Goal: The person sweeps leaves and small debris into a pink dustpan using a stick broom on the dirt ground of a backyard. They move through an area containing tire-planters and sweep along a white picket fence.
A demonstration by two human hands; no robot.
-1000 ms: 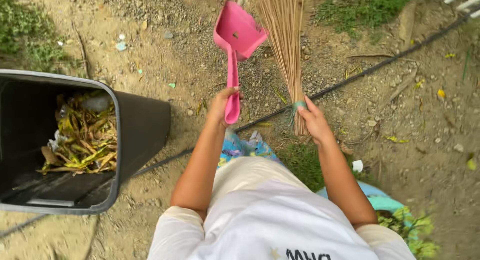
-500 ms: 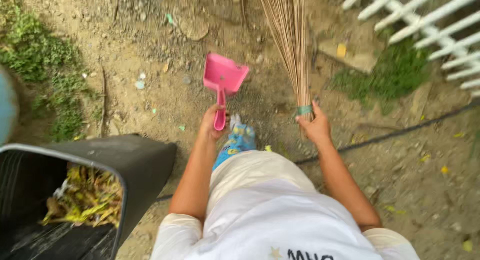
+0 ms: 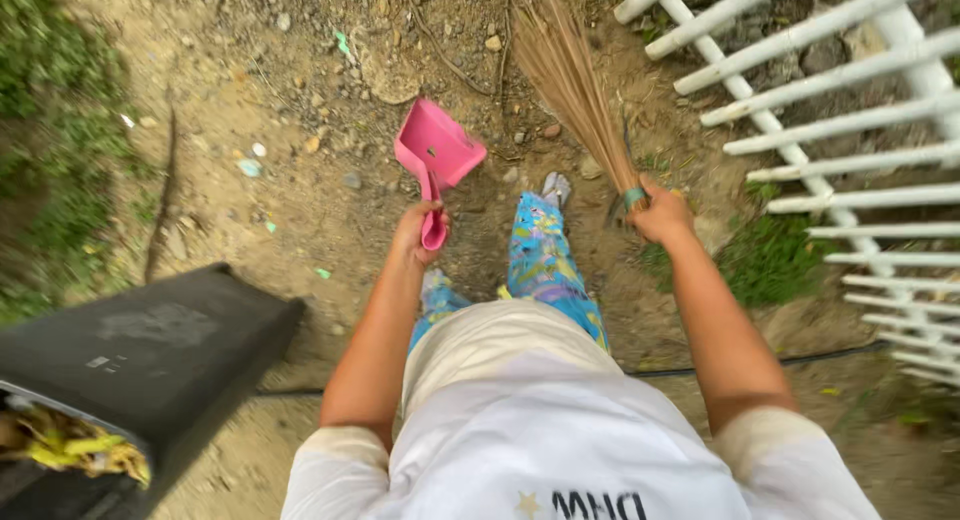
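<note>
The left hand [image 3: 418,228] is closed around the handle of a pink plastic dustpan [image 3: 437,152], and the right hand [image 3: 660,215] is clamped on the bound neck of a stick broom [image 3: 575,85], just below a green band. The two hands are well apart, one on each side of the person's forward leg in patterned blue trousers [image 3: 545,260].

The dustpan hangs low over the bare dirt ground [image 3: 250,100], its scoop tilted away from the body. It looks light and stiff, with a smooth moulded shell that could slip in a loose grip, so the narrow handle is the sound place to hold it. The broom is a bundle of thin, dry, tan stalks fanning outward toward the ground; it seems light, springy at the tips and brittle, firm only where it is tied, which is where the hand has it.

The ground is packed earth, rough with pebbles, twigs and small bits of litter. A black plastic bin [image 3: 140,355] stands at the lower left, with yellowish dry leaves [image 3: 70,445] inside. A white slatted fence [image 3: 850,130] runs along the right, with patches of grass [image 3: 60,130] at the left edge.
</note>
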